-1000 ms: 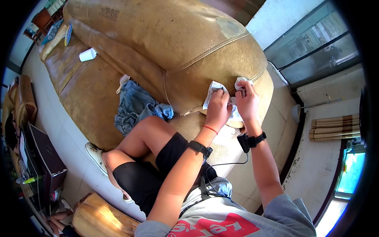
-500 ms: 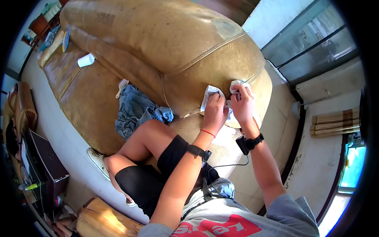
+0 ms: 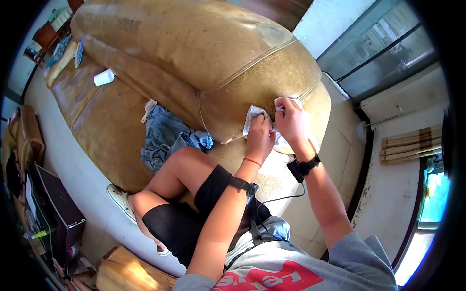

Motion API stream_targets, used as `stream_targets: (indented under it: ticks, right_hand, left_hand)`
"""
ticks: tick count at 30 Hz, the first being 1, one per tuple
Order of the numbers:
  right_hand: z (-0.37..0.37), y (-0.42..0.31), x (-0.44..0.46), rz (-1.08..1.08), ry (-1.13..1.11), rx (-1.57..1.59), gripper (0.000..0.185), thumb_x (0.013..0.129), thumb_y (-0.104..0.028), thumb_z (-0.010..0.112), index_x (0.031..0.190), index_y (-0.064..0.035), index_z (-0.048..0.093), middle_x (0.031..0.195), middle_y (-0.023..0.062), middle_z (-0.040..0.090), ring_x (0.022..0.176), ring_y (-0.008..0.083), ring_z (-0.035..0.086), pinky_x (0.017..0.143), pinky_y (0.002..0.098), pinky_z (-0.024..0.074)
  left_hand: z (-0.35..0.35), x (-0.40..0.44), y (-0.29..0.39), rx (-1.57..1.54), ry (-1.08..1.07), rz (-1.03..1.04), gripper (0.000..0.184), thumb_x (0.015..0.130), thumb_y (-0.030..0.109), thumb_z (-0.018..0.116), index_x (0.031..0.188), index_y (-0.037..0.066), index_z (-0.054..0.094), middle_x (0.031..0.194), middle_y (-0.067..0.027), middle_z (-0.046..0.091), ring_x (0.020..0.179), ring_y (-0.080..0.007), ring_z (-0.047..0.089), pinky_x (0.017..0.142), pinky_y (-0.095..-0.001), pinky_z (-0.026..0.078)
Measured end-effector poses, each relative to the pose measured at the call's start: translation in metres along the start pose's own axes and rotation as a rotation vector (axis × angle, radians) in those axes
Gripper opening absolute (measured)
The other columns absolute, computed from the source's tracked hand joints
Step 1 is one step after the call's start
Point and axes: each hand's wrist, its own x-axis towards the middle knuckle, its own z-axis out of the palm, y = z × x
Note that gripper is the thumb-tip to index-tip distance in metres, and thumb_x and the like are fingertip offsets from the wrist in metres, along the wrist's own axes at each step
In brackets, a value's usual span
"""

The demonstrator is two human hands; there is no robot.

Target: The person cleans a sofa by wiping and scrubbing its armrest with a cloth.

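A white cloth (image 3: 253, 118) is pinched in my left hand (image 3: 262, 138) against the tan leather sofa (image 3: 170, 48). My right hand (image 3: 292, 125) has its fingers closed on white cloth too, a little to the right and against the worn end of the backrest. More white material hangs below and between the hands; I cannot tell whether it is one piece or two. Crumpled blue denim (image 3: 167, 133) lies on the seat left of my hands, by my bent knee. A hairbrush (image 3: 148, 109) rests at the denim's upper edge.
Farther along the seat lies a white cylinder-shaped object (image 3: 104, 77), with a flat fan-like item (image 3: 78, 54) beyond it. A dark box-like table (image 3: 60, 199) stands at the lower left. Another person's limbs (image 3: 80, 279) show at the bottom left. A wall with a rolled curtain (image 3: 410, 145) is on the right.
My right hand has shifted slightly up and left with its cloth, its back now turned more toward the camera. My left hand has moved only a little left.
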Motion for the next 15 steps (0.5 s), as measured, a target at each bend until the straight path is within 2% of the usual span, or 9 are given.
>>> stream_targets:
  ticks: [1, 5, 9, 12, 13, 14, 15]
  right_hand:
    - [0.005, 0.0, -0.001, -0.017, -0.018, 0.004, 0.021, 0.078, 0.003, 0.062, 0.096, -0.0055, 0.067, 0.091, 0.0149, 0.07, 0.086, 0.0374, 0.068, 0.075, 0.046, 0.0564]
    - [0.014, -0.016, -0.005, -0.039, -0.123, -0.084, 0.009, 0.079, -0.002, 0.062, 0.087, -0.0063, 0.064, 0.084, 0.0153, 0.068, 0.08, 0.0381, 0.068, 0.073, 0.0481, 0.0558]
    - [0.014, -0.016, -0.013, 0.0, -0.25, -0.047, 0.01, 0.08, -0.002, 0.061, 0.088, -0.0065, 0.066, 0.08, 0.0156, 0.068, 0.077, 0.0375, 0.068, 0.072, 0.0465, 0.0561]
    - [0.009, -0.012, -0.019, 0.108, -0.212, 0.161, 0.013, 0.083, -0.001, 0.06, 0.091, -0.0053, 0.068, 0.076, 0.0137, 0.066, 0.071, 0.029, 0.068, 0.068, 0.0408, 0.0551]
    - [0.006, -0.012, -0.02, 0.284, -0.172, 0.298, 0.012, 0.084, -0.003, 0.06, 0.094, -0.0055, 0.067, 0.071, 0.0149, 0.067, 0.063, 0.0284, 0.066, 0.063, 0.0396, 0.0539]
    - [0.0, -0.011, -0.022, 0.356, -0.128, 0.312, 0.012, 0.087, -0.004, 0.061, 0.098, -0.0048, 0.067, 0.073, 0.0108, 0.066, 0.065, 0.0185, 0.063, 0.063, 0.0347, 0.0524]
    - [-0.006, -0.006, -0.023, 0.411, -0.038, 0.277, 0.014, 0.088, -0.003, 0.062, 0.101, -0.0042, 0.067, 0.077, 0.009, 0.067, 0.068, 0.0162, 0.063, 0.064, 0.0334, 0.0523]
  left_hand:
    - [-0.001, -0.002, -0.003, 0.0, -0.03, -0.001, 0.022, 0.075, -0.003, 0.076, 0.089, 0.001, 0.06, 0.096, -0.0177, 0.059, 0.097, -0.0413, 0.059, 0.085, -0.0492, 0.049]
    - [0.001, -0.005, -0.006, 0.002, -0.002, -0.019, 0.022, 0.079, -0.002, 0.071, 0.101, 0.0, 0.068, 0.099, -0.0172, 0.062, 0.1, -0.0404, 0.06, 0.088, -0.0496, 0.051]
    - [0.001, -0.01, -0.016, -0.009, -0.01, -0.006, 0.019, 0.079, -0.003, 0.07, 0.098, 0.0, 0.068, 0.098, -0.0174, 0.062, 0.1, -0.0409, 0.061, 0.088, -0.05, 0.051]
    - [-0.003, -0.012, -0.02, 0.018, -0.043, -0.016, 0.016, 0.078, -0.002, 0.073, 0.091, 0.001, 0.065, 0.098, -0.0175, 0.063, 0.098, -0.0402, 0.061, 0.086, -0.0487, 0.051]
    - [-0.006, -0.01, -0.02, 0.037, -0.068, -0.03, 0.016, 0.078, -0.001, 0.075, 0.088, 0.001, 0.063, 0.097, -0.0173, 0.064, 0.097, -0.0392, 0.062, 0.084, -0.0473, 0.051]
    - [-0.009, -0.009, -0.019, 0.056, -0.096, -0.046, 0.017, 0.077, 0.0, 0.077, 0.085, 0.001, 0.062, 0.096, -0.0171, 0.065, 0.095, -0.0382, 0.063, 0.082, -0.0459, 0.051]
    - [-0.013, -0.01, -0.016, 0.01, -0.113, -0.078, 0.02, 0.076, 0.0, 0.078, 0.083, 0.0, 0.059, 0.092, -0.0172, 0.064, 0.09, -0.0378, 0.063, 0.078, -0.0452, 0.051]
